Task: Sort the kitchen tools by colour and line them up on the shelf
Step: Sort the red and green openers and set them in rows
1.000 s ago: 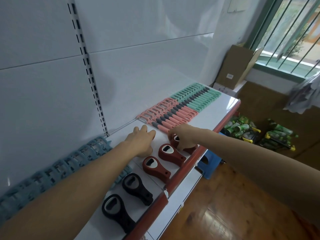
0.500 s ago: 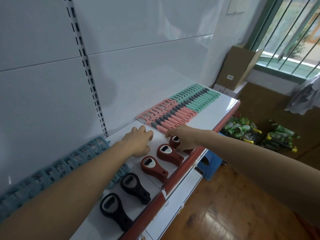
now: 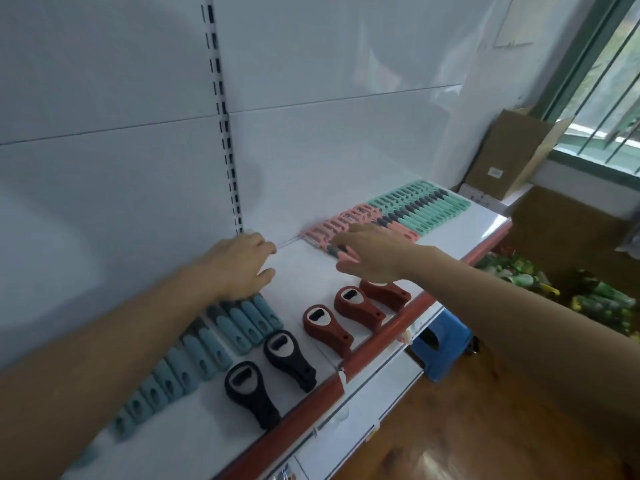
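Observation:
On the white shelf point(image 3: 311, 268) the tools lie in colour groups. Blue peelers point(image 3: 207, 341) run along the back left, pink peelers point(image 3: 353, 218) and green peelers point(image 3: 419, 206) along the back right. Two black bottle openers point(image 3: 289, 355) and three red bottle openers point(image 3: 358, 306) line the front edge. My left hand point(image 3: 242, 265) hovers with relaxed fingers just past the end of the blue row, holding nothing. My right hand point(image 3: 374, 254) reaches over the red openers, its straight fingers touching the nearest pink peeler point(image 3: 348, 257).
A red strip point(image 3: 381, 341) edges the shelf front. The white back panel has a slotted upright point(image 3: 225, 143). A cardboard box point(image 3: 509, 154) stands beyond the shelf's right end. Below are a blue stool point(image 3: 443, 348), green bottle packs point(image 3: 519, 278) and wooden floor.
My right hand left the farthest red opener and moved back to the pink peelers. My left hand shifted toward the back wall. The view swung left and closer.

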